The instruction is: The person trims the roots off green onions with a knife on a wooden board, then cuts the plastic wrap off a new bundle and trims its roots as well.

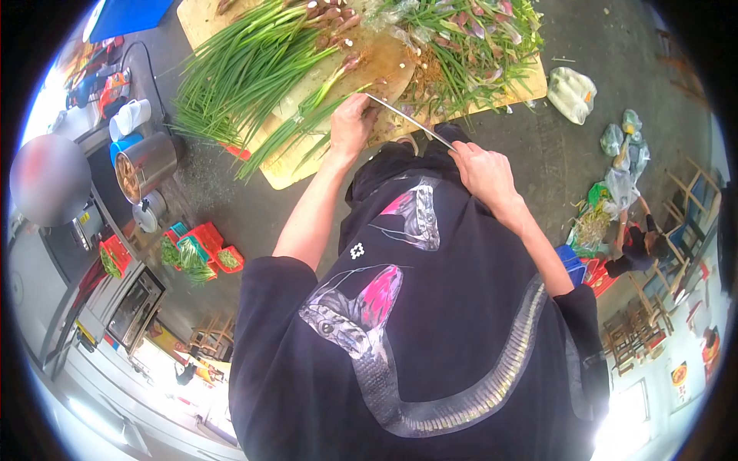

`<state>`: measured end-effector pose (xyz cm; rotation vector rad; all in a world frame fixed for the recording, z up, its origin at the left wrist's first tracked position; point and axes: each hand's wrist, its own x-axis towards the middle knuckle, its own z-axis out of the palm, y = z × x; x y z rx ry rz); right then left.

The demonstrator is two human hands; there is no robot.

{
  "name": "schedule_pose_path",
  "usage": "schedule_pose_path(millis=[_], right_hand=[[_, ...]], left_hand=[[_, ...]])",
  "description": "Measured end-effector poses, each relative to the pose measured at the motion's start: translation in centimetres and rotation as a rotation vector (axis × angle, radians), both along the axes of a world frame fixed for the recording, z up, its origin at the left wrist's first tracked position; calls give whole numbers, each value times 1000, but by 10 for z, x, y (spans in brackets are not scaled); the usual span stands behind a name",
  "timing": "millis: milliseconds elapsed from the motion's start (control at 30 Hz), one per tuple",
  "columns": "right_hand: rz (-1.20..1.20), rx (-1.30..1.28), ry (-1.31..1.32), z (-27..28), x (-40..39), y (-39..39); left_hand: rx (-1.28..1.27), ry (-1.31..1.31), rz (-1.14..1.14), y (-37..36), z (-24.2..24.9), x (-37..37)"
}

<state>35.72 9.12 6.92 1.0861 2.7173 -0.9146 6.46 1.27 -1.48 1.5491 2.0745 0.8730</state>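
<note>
Right hand grips the knife, blade toward ten o'clock; left hand curls closed on green stalks over the board, at twelve.

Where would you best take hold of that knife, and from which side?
I'd grip the handle end of the knife, coming from the person's right, where the right hand wraps it: the long, thin blade slants away towards the left hand.
</note>
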Motion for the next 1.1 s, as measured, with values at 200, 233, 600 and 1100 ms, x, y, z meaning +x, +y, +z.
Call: schedule_pose_path(millis=[200, 233, 600, 1100], right_hand=[[2, -26, 1, -2, 2, 1], [8, -38, -10, 1, 3, 0], [36, -40, -87, -20, -14, 0], [-242, -39, -71, -5, 12, 0]], left_hand=[[40, -24, -6, 2, -1, -1], [46, -38, -11, 1, 1, 0], [-15, -67, -12, -4, -10, -4], [31, -6, -11, -6, 9, -4]])
